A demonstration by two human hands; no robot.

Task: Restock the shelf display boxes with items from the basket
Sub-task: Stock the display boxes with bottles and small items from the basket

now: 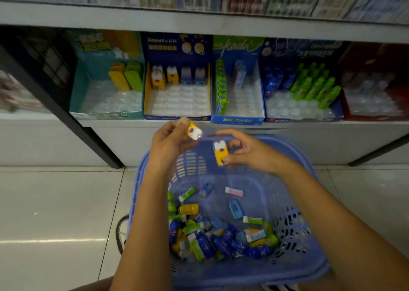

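My left hand point(169, 145) grips a small yellow dog-shaped eraser point(193, 131) just below the shelf edge. My right hand point(247, 151) pinches a second yellow dog-shaped eraser point(220, 152) above the basket's far rim. The blue plastic basket point(305, 242) sits under both arms and holds several loose erasers point(221, 235) in blue, green and yellow. Straight ahead on the shelf stands the dark blue display box point(177, 47), with two yellow and two blue dog erasers along its back row and bare white tray slots in front.
A teal box point(88, 87) stands at the left, a green-topped box point(238, 120) and a blue box with green bottles point(314, 87) at the right, then a red box point(376, 69). A black shelf post point(66, 118) slants down left. Pale floor tiles point(55, 213) surround the basket.
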